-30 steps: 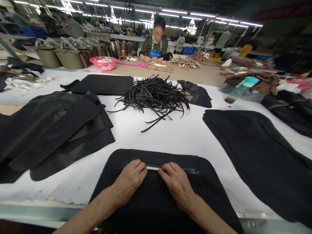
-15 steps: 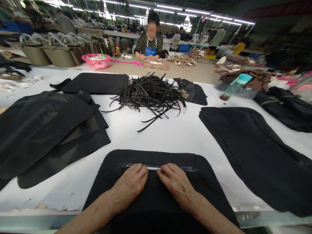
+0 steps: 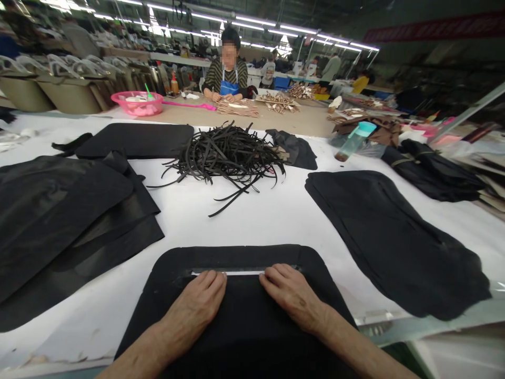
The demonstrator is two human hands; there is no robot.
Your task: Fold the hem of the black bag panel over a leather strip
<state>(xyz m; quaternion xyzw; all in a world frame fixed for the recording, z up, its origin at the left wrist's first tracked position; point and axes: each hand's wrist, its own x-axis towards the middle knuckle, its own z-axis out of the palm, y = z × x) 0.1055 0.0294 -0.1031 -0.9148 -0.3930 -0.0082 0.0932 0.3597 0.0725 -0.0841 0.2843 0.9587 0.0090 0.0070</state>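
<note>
One black panel (image 3: 244,321) with rounded far corners lies at the near edge of the white tabletop (image 3: 272,221), directly in front of the person, its near end running out of view at the bottom. A narrow white strip (image 3: 243,273) shows along a long slot near the panel's far edge. The left hand (image 3: 203,297) and the right hand (image 3: 294,295) rest on the panel at this strip, backs upward, a bare stretch of white between them. Fingers on both are curled together and bent down at the slot; the tips are hidden, so I cannot tell whether they pinch the edge or only press on it. Beyond the panel sits a tangled heap of thin black straps (image 3: 232,155), with a flat black rectangular piece (image 3: 138,140) beside it on the left. Black sheets (image 3: 59,210) overlap at the left, and a pile of black panels (image 3: 394,237) lies at the right, apart from the panel under the hands. Farther back are a tilted bottle with a turquoise lid (image 3: 357,139), a pink basin (image 3: 138,109) and a seated co-worker in a blue apron (image 3: 229,88).
</note>
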